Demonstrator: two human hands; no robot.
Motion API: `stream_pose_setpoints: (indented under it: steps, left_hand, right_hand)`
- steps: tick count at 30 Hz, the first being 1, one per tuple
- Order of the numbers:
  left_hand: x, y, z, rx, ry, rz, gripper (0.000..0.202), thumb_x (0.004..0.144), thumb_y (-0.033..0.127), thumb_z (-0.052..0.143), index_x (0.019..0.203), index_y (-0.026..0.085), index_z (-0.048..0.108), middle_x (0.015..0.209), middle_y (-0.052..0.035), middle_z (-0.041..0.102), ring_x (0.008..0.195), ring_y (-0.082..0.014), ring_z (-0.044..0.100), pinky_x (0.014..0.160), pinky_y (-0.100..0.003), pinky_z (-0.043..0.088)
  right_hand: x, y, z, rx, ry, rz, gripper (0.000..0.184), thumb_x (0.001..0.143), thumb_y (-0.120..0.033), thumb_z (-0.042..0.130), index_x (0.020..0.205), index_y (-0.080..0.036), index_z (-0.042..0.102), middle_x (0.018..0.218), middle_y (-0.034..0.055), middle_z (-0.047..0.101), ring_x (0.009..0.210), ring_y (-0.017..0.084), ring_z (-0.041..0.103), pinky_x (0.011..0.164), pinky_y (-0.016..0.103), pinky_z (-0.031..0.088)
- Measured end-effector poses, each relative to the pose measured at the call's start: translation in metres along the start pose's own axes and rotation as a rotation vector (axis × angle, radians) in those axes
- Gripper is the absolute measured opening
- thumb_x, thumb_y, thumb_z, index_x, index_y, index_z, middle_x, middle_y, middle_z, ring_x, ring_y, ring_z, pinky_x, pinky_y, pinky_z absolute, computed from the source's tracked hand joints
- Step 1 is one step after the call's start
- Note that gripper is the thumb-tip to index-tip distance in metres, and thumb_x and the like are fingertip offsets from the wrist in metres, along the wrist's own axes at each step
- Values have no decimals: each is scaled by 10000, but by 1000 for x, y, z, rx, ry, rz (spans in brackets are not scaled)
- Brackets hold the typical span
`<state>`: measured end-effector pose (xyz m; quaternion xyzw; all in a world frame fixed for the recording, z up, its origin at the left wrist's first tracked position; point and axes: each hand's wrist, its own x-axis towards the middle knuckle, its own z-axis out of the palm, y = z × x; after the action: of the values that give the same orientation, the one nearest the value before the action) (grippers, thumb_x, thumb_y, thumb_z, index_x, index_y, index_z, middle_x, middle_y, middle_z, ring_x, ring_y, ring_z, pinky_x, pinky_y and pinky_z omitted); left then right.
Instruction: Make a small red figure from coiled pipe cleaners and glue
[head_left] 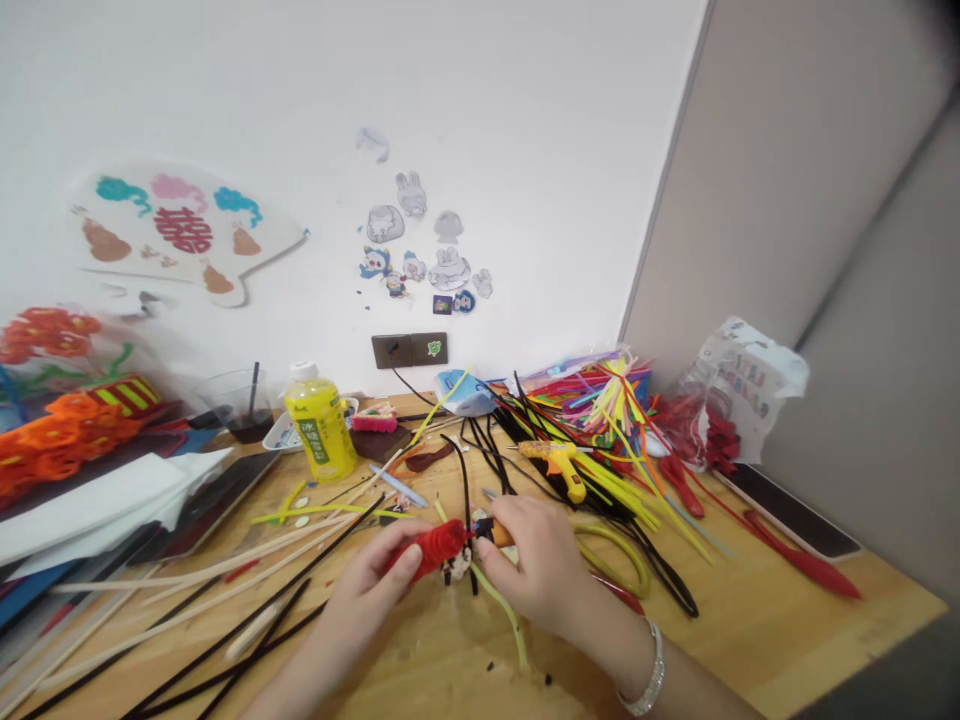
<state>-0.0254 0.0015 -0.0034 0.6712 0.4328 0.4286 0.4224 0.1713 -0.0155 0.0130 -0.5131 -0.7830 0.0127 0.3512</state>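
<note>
My left hand [371, 570] grips a fuzzy red pipe-cleaner bundle [435, 550] above the wooden tabletop. My right hand [529, 560] pinches a small orange and black piece [495, 532] at the bundle's far end, and the fingers hide part of it. A black pipe cleaner [465, 480] rises from between my hands, and a yellow-green one [499, 610] hangs below them. A small white and black figure [456, 568] shows under the red bundle. Beyond my right hand lies a yellow hot glue gun [559, 465]. A silver bracelet [649, 670] circles my right wrist.
The wooden table [787, 620] holds scattered black pipe cleaners and pale sticks at left and a heap of colourful strips [577, 420] at the back. A yellow bottle [321, 425], orange pipe-cleaner flowers [52, 440] and a plastic bag [739, 385] stand around the edges.
</note>
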Motion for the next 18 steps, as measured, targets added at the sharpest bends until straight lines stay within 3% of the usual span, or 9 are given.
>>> stream_pose_setpoints:
  steps: [6, 18]
  left_hand:
    - [1, 1, 0, -10, 2, 1, 367, 741, 524, 539, 864, 197, 650, 663, -27, 638, 674, -201, 587, 621, -286, 483]
    - [3, 0, 2, -28, 20, -7, 320, 752, 474, 553, 878, 195, 646, 715, -32, 656, 692, -195, 591, 648, -288, 479]
  right_hand:
    - [1, 0, 2, 45, 23, 42, 129, 723, -314, 535, 740, -186, 544, 657, 2, 556, 631, 156, 509, 567, 254, 297]
    - [-2, -2, 1, -16, 12, 1, 95, 736, -276, 495, 712, -184, 502, 655, 4, 536, 624, 153, 484, 564, 260, 272]
